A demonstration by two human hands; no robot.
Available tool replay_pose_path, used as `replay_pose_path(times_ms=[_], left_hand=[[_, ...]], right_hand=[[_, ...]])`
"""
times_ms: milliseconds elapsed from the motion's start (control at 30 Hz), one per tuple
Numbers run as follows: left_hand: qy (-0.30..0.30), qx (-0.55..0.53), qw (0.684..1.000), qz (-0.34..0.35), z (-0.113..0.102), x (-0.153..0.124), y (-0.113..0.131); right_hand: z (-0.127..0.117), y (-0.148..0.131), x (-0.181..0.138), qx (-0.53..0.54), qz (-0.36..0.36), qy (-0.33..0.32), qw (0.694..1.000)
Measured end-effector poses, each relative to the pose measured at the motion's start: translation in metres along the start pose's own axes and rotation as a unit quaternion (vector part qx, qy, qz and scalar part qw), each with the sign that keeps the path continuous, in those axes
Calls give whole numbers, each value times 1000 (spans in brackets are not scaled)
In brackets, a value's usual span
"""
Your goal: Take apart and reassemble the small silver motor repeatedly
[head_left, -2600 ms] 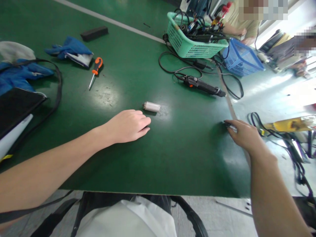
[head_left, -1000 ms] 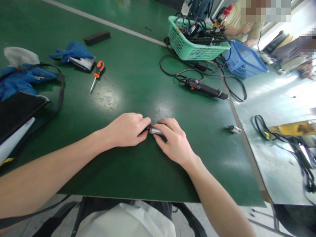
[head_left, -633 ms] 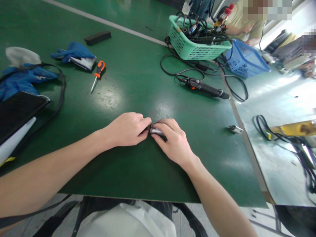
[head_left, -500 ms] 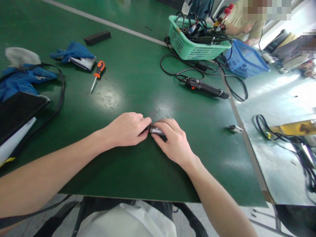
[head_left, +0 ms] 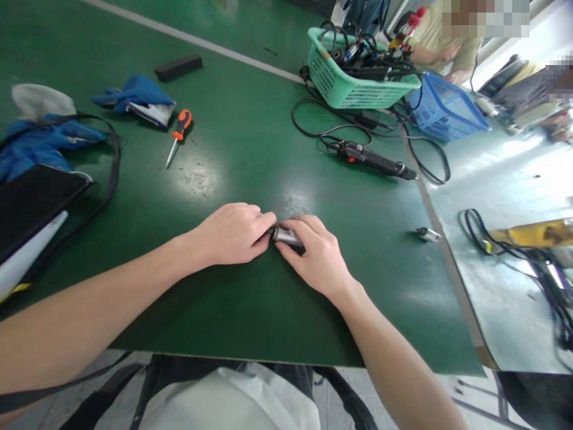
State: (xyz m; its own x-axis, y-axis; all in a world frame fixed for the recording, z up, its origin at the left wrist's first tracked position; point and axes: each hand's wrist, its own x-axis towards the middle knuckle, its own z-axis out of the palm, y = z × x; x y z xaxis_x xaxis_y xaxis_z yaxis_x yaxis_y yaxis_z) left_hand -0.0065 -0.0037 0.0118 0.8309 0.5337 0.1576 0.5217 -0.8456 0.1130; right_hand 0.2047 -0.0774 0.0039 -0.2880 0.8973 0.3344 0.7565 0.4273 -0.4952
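Just above the green tabletop (head_left: 250, 316), near its front edge, my two hands meet at a small silver metal cylinder (head_left: 287, 236). My right hand (head_left: 317, 254) is closed around its body, thumb on the near side and fingers over the far side. At the cylinder's left end, the thumb and forefinger of my left hand (head_left: 237, 234) pinch a dark end part (head_left: 271, 231). Most of that dark part is hidden inside my left hand, so its kind cannot be made out. Another small silver and black piece (head_left: 428, 235) lies apart to the right.
An orange-handled screwdriver (head_left: 179, 134), blue gloves (head_left: 138, 95) and a dark block (head_left: 179, 67) lie left. A corded black electric screwdriver (head_left: 373, 160) rests before a green basket (head_left: 362, 95) of tools. Behind are a blue basket (head_left: 447, 110) and a seated person (head_left: 463, 54).
Both hands keep the same grip on the metal cylinder. The view has shifted very slightly; nothing else visibly differs.
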Motion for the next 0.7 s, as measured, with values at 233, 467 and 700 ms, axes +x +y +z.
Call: replay_pose_path(times_ms=[233, 467, 700], left_hand=[[-1, 7, 1000, 0, -1, 0, 1], [10, 14, 1000, -5, -1, 1, 0], [4, 17, 1000, -9, -1, 1, -1]], right_hand=[[-3, 0, 1, 8, -2, -6, 1000], [-4, 3, 1, 4, -6, -6, 1000], [-5, 5, 1, 1, 5, -6, 1000]])
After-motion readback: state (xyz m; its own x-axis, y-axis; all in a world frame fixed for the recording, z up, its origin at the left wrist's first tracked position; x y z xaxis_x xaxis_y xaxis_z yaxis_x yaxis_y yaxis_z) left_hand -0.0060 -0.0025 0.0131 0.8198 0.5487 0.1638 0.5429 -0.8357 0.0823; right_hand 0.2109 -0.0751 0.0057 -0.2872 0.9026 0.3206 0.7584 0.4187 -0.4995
